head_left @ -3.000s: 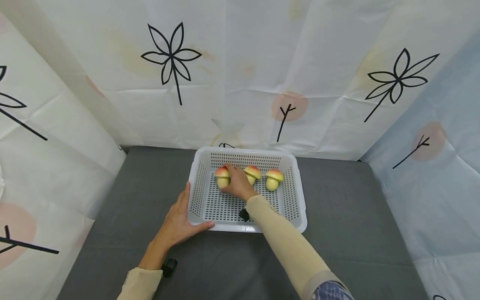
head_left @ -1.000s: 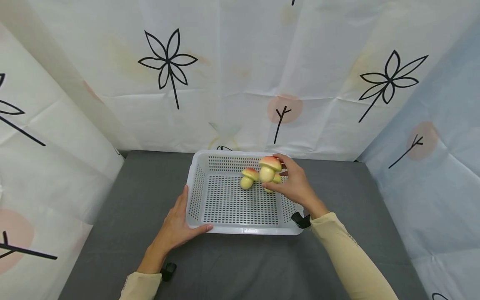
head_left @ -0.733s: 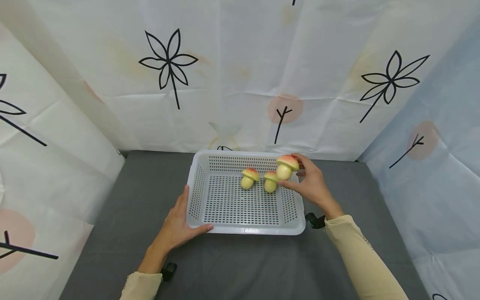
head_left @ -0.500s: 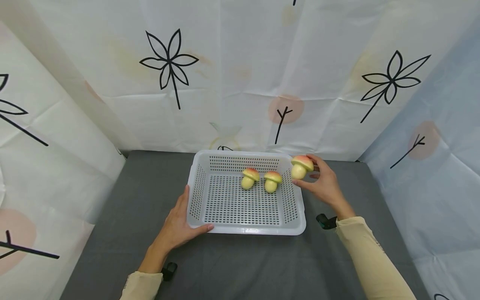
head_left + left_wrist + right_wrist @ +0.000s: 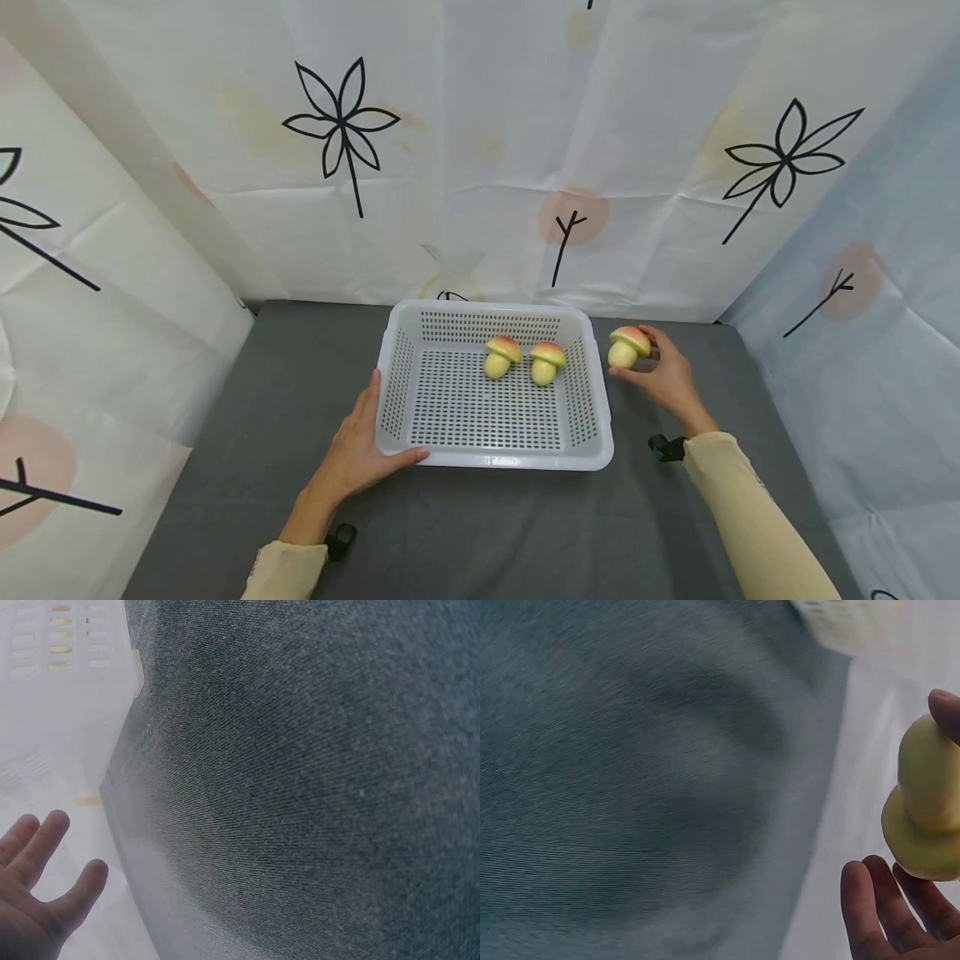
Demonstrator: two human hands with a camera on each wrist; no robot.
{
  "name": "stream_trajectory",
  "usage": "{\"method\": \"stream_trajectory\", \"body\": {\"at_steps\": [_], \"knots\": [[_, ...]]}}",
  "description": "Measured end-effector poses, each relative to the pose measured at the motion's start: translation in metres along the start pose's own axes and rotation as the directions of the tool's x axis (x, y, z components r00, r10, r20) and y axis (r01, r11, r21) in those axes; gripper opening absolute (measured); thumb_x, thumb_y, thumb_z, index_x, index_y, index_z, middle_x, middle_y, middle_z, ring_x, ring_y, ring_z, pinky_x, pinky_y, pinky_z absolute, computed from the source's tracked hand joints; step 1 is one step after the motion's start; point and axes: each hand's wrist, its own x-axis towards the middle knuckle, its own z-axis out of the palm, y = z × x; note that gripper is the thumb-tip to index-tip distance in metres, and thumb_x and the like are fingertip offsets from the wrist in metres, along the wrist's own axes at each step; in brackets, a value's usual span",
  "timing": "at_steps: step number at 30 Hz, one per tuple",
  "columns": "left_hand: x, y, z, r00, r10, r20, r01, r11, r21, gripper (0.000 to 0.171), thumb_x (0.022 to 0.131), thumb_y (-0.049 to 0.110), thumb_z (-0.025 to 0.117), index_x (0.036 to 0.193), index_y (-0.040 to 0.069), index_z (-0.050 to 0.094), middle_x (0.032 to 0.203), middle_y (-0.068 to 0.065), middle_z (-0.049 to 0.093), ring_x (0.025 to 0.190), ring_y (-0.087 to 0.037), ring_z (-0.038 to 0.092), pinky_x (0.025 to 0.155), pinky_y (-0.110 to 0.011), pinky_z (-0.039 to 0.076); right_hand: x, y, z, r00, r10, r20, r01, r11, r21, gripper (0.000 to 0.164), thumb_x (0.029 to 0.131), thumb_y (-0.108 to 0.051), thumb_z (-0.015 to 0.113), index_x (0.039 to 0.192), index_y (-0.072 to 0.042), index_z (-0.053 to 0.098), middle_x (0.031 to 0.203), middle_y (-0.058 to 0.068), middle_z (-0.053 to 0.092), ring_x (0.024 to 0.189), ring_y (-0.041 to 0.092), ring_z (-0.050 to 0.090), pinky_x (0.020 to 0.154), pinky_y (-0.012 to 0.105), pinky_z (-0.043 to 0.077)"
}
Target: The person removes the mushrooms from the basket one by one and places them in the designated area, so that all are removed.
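My right hand (image 5: pixel 673 382) pinches a toy mushroom (image 5: pixel 628 347) with a red-and-yellow cap and pale stem, just outside the basket's right side. In the right wrist view the thumb lies at the stem end of the mushroom (image 5: pixel 930 772), with fingers near its cap. My left hand (image 5: pixel 360 446) rests at the near left corner of a white perforated plastic basket (image 5: pixel 495 460), fingers straight along its side, thumb on the front rim. Inside the basket lie two similar mushrooms, one near the middle (image 5: pixel 501 357) and one farther right (image 5: pixel 547 363).
A dark grey cloth (image 5: pixel 480 533) covers the table under the basket. White curtains (image 5: pixel 480 150) printed with black flowers stand behind and at both sides. Each wrist carries a small black camera, as on the left wrist camera (image 5: pixel 341 542).
My right hand has lifted the left mushroom from the basket, carried it rightward over the right rim and lowered it outside. My left hand has stayed at the corner.
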Motion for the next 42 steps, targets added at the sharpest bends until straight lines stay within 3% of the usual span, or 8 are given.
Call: {"method": "stream_trajectory", "body": {"at_steps": [8, 20, 28, 42], "knots": [[0.0, 0.0, 0.001, 1.0, -0.001, -0.001, 0.001, 1.0, 0.003, 0.136, 0.07, 0.06, 0.087, 0.165, 0.021, -0.002, 0.163, -0.016, 0.024, 0.125, -0.044, 0.05, 0.097, -0.068, 0.039, 0.009, 0.022, 0.016, 0.998, 0.058, 0.021, -0.057, 0.998, -0.03, 0.095, 0.082, -0.017, 0.087, 0.155, 0.002, 0.03, 0.145, 0.031, 0.043, 0.12, 0.049, 0.053, 0.092, 0.058, 0.048], [0.001, 0.001, 0.0, 1.0, -0.008, 0.003, 0.008, 1.0, -0.003, 0.136, 0.069, 0.061, 0.087, 0.165, 0.017, 0.001, 0.163, -0.015, 0.025, 0.126, -0.044, 0.049, 0.097, -0.068, 0.039, 0.013, 0.048, 0.029, 0.999, 0.044, 0.005, -0.044, 0.996, -0.078, 0.092, 0.08, -0.014, 0.086, 0.152, 0.007, 0.032, 0.146, 0.034, 0.041, 0.13, 0.051, 0.041, 0.106, 0.064, 0.031], [0.001, 0.002, -0.002, 1.0, -0.004, 0.005, 0.005, 1.0, -0.019, 0.135, 0.07, 0.058, 0.088, 0.165, 0.017, 0.001, 0.163, -0.015, 0.024, 0.124, -0.043, 0.05, 0.097, -0.068, 0.039, 0.012, 0.049, 0.032, 0.999, 0.046, -0.007, -0.046, 0.996, -0.077, 0.091, 0.08, -0.009, 0.085, 0.151, 0.007, 0.032, 0.146, 0.035, 0.038, 0.134, 0.051, 0.037, 0.109, 0.063, 0.027], [0.001, 0.001, 0.001, 1.0, -0.014, 0.008, 0.015, 1.0, -0.025, 0.136, 0.069, 0.062, 0.087, 0.165, 0.021, -0.002, 0.164, -0.014, 0.023, 0.129, -0.043, 0.047, 0.098, -0.069, 0.038, 0.013, 0.051, 0.034, 1.0, 0.018, -0.019, -0.02, 0.996, -0.088, 0.093, 0.079, -0.012, 0.087, 0.152, 0.005, 0.032, 0.137, 0.036, 0.041, 0.126, 0.051, 0.041, 0.107, 0.064, 0.029]]}}
